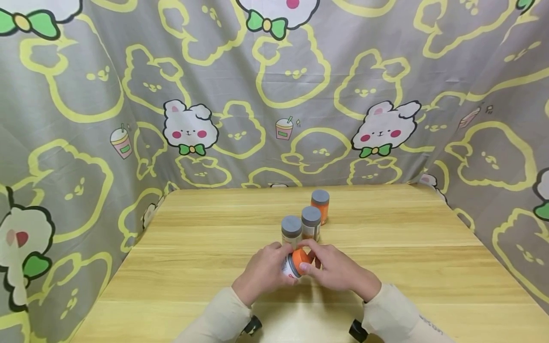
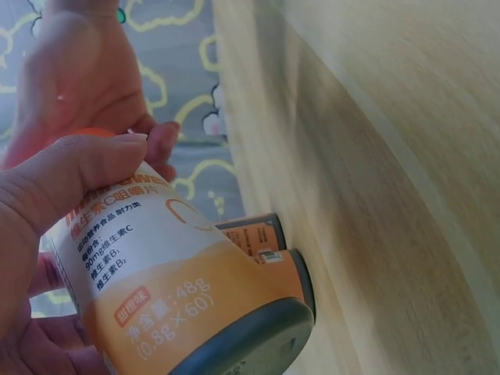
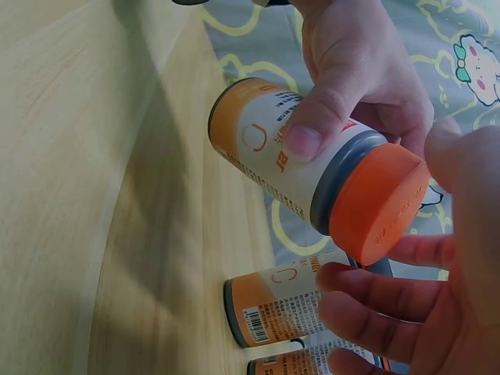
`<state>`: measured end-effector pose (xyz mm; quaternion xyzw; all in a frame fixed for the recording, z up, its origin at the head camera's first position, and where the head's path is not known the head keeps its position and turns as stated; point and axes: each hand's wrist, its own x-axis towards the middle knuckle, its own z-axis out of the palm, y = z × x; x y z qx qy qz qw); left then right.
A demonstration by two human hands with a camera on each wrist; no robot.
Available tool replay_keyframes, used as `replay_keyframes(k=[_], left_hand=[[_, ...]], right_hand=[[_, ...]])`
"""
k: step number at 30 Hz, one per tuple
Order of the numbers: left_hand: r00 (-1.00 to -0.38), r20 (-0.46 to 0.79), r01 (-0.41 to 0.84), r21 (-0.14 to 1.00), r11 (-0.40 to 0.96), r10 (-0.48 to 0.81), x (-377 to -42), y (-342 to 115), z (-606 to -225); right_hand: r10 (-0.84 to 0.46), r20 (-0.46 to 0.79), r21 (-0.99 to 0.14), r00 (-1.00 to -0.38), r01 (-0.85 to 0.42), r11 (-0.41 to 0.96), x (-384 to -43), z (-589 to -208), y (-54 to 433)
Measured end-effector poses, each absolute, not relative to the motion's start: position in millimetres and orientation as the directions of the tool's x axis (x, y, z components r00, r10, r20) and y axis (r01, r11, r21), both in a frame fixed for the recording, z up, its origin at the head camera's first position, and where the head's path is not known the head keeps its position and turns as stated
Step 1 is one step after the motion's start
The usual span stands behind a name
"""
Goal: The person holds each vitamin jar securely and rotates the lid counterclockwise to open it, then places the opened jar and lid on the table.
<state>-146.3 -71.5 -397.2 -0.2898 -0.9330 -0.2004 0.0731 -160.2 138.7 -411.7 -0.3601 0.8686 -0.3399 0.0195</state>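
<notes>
My left hand point(image 1: 267, 269) grips a vitamin C tablet bottle point(image 2: 176, 250), white above and orange below. It is tilted over the table, its orange cap point(image 3: 379, 203) turned towards my right hand point(image 1: 336, 269). Under the cap runs a dark grey band. The right thumb and index finger curl round the cap, while the other right fingers point(image 3: 375, 293) hang loosely curved beside it. Just beyond the hands stands a grey-lidded bottle point(image 1: 291, 226), its lower part hidden by the held one and the fingers.
A second grey-lidded bottle point(image 1: 310, 221) and a third, orange one point(image 1: 320, 205) stand behind in a slanting row towards the back right. The wooden table point(image 1: 193, 228) meets a cartoon-patterned curtain point(image 1: 240, 95) at its far edge, with more curtain on both sides.
</notes>
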Motion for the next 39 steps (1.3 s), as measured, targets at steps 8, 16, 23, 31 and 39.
replay_keyframes(k=[8,16,23,31,39], left_hand=[[-0.825,0.245,0.565,0.322,0.760,0.509,-146.9,-71.9,-398.6],[-0.835,0.229,0.551,0.336,0.764,0.501,-148.2,-71.6,-398.3],[-0.839,0.217,0.544,0.334,0.770,0.499,-148.3,-73.4,-398.1],[-0.837,0.214,0.547,0.329,0.770,0.504,-149.0,-73.3,-398.9],[-0.841,0.203,0.541,0.325,0.776,0.501,-148.6,-74.0,-399.7]], right_hand=[[-0.666,0.228,-0.606,-0.711,-0.639,0.474,-160.3,-409.5,141.0],[-0.628,0.227,-0.623,-0.744,-0.607,0.494,-161.2,-407.5,139.6],[-0.661,0.227,-0.620,-0.715,-0.630,0.468,-160.2,-404.5,139.8],[-0.629,0.223,-0.609,-0.745,-0.610,0.507,-161.6,-407.7,138.1],[-0.672,0.235,-0.595,-0.702,-0.651,0.472,-160.8,-406.8,140.6]])
